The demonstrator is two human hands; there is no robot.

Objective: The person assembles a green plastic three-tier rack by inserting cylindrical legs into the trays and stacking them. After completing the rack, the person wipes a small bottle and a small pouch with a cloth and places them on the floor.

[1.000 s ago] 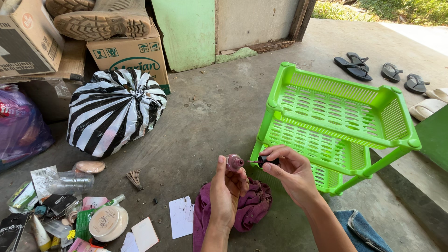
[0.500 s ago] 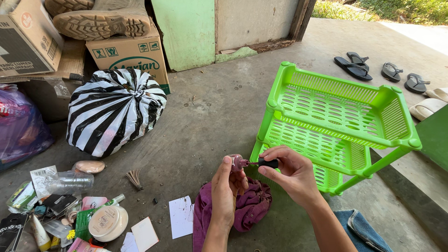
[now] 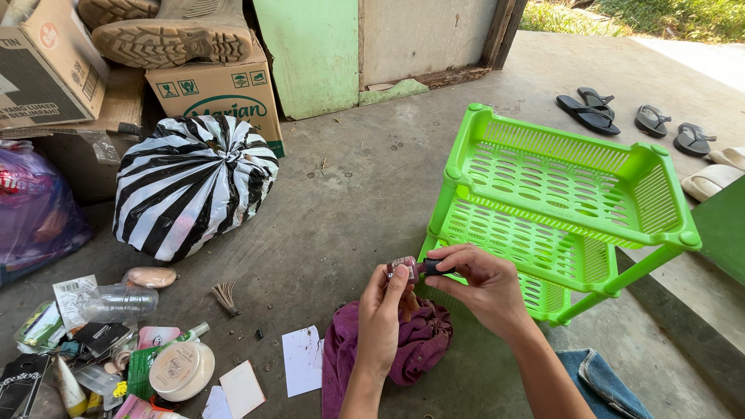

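Bottle point(image 3: 405, 267), small and pinkish, sits pinched in the left hand point(image 3: 386, 314), above the purple cloth point(image 3: 411, 345) on the concrete floor beside the green rack point(image 3: 570, 203). Its dark cap point(image 3: 434, 268) points rightward into the right hand point(image 3: 485, 283), whose fingertips close narrowly around it. The bottle's long axis runs level, left to right, between both grips, equally near each.

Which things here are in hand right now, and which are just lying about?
In hand: small pinkish bottle in left hand; its dark cap pinched by right hand.

Lying about: purple cloth, green rack, striped bag, round jar, sandals, cardboard boxes.
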